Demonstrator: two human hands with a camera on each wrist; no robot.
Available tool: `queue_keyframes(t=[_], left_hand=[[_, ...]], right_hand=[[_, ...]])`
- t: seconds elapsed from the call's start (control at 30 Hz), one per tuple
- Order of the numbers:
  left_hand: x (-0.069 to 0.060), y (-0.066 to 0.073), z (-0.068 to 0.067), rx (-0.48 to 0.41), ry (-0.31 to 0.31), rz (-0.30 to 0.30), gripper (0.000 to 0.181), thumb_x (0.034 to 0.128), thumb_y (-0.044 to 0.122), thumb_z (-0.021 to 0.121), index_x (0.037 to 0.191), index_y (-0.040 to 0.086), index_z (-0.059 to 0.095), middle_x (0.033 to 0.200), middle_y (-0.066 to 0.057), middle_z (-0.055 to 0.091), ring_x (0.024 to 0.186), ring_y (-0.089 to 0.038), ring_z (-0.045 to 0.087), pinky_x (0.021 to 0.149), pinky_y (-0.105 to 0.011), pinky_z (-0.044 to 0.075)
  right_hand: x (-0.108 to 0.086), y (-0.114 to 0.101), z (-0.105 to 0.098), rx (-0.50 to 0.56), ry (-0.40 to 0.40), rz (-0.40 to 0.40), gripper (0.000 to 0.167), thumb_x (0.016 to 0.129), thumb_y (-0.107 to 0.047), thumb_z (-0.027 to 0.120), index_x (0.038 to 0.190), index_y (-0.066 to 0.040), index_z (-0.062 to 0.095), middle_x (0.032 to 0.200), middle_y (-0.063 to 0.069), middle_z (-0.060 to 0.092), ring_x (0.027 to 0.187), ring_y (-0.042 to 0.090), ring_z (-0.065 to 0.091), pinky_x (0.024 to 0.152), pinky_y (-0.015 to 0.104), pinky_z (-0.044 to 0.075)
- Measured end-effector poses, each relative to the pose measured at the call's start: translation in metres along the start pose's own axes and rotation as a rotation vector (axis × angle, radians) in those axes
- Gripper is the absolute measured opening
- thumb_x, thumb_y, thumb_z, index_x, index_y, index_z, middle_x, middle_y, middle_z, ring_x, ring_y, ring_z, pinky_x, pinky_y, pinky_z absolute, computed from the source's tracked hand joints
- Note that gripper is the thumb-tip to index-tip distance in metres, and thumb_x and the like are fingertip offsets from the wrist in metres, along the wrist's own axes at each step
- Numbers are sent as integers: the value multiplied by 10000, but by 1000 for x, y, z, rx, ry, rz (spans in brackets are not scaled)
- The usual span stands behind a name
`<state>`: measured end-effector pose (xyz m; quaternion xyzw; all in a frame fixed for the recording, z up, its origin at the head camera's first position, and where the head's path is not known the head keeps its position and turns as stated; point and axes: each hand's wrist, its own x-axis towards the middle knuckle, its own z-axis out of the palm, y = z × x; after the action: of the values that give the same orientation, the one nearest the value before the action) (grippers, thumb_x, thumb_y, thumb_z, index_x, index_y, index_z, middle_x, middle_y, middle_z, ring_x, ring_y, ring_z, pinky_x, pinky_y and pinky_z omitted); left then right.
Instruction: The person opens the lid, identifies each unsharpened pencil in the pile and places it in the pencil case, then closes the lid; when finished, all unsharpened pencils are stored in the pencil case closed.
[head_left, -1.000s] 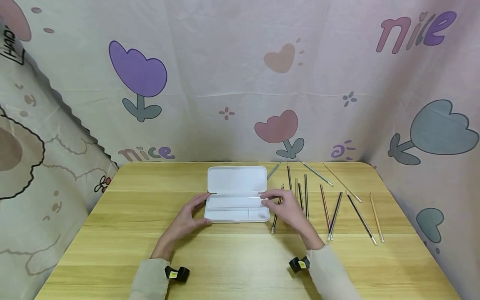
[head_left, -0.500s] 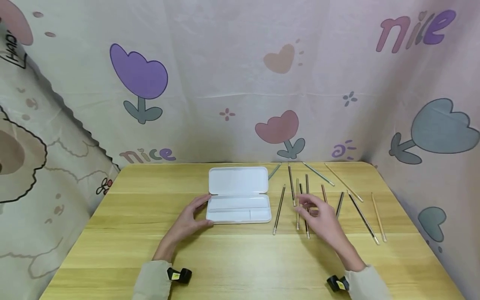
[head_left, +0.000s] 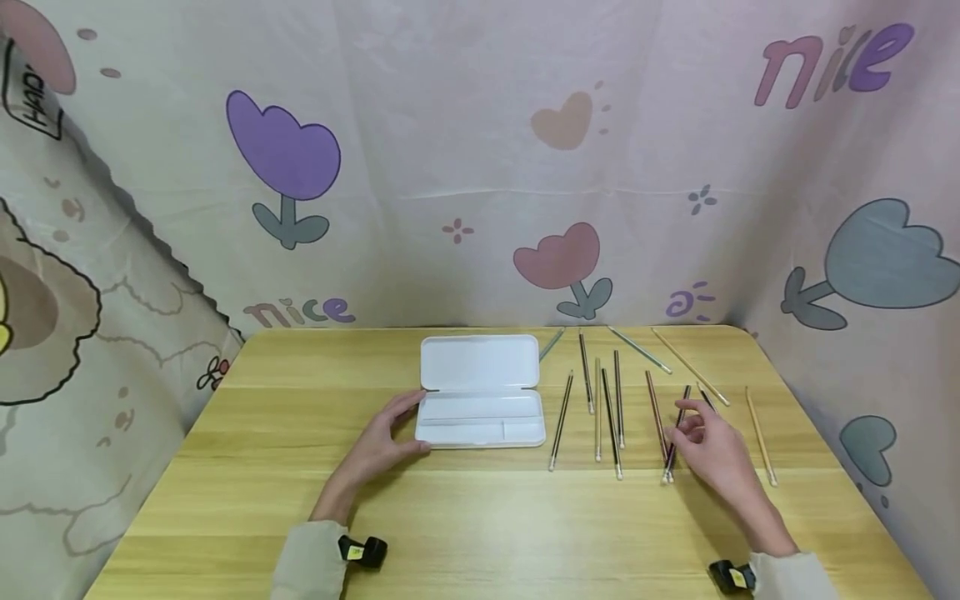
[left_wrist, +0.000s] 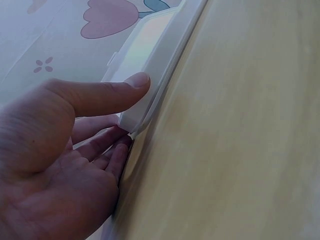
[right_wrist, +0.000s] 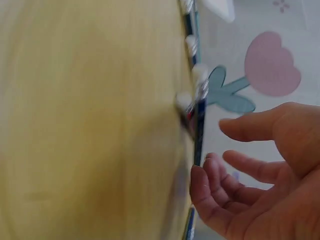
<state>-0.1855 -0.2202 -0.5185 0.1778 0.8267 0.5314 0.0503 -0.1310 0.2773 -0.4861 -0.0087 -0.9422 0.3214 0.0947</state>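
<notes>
An open white box (head_left: 480, 363) on the counter (head_left: 480, 525), pencils (head_left: 562, 421) scattered to its right.
The left hand (head_left: 377, 442) grips the box's left end; the right hand (head_left: 714, 452), thumb and forefinger parted, is beside a dark pencil (right_wrist: 199, 125).

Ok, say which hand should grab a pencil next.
Likely the right hand: it's close to the pencils, thumb apart from fingers, while the left hand grips the left end of the case, farther from them.
</notes>
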Motion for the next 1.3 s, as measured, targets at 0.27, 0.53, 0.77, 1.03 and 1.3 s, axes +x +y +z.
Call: queue_keyframes(t=[0.27, 0.53, 0.77, 1.03, 1.3], left_hand=[[0, 1, -1, 3, 1, 1, 836, 799, 73, 862, 1526, 17, 453, 1577, -204, 400, 1451, -428, 374, 1214, -554, 289], [2, 3, 0, 7, 3, 8, 838, 798, 76, 865, 1525, 15, 453, 1572, -208, 404, 1446, -431, 382, 1212, -552, 292], [2, 1, 1, 1, -6, 7, 836, 805, 83, 862, 1529, 17, 448, 1573, -208, 401, 1445, -433, 382, 1213, -549, 294], [0, 0, 0, 13, 7, -12, 836, 798, 90, 866, 1528, 41, 460, 1576, -187, 408, 1456, -417, 371, 1216, -555, 284], [0, 1, 0, 12, 1, -12, 832, 805, 98, 863, 1527, 27, 456, 1577, -193, 403, 1453, -431, 368, 1212, -573, 282]], right_hand=[[5, 13, -7, -47, -121, 84, 527, 922, -130, 741, 1309, 148, 515, 913, 142, 710, 851, 336, 702, 735, 494, 594], [6, 17, -12, -113, -102, 103, 402, 849, -101, 719, 1188, 109, 664, 887, 110, 740, 816, 282, 695, 725, 467, 560], [5, 18, -17, -72, -94, 94, 313, 848, -79, 711, 1118, 79, 711, 879, 66, 714, 806, 231, 668, 690, 351, 521], [7, 18, -15, 62, -47, 82, 310, 971, -127, 634, 1202, 77, 664, 993, 147, 704, 828, 201, 675, 622, 216, 523], [9, 8, -6, 300, 1, 123, 317, 1030, -207, 639, 1162, 78, 679, 1012, 235, 706, 715, 108, 653, 496, 256, 541]])
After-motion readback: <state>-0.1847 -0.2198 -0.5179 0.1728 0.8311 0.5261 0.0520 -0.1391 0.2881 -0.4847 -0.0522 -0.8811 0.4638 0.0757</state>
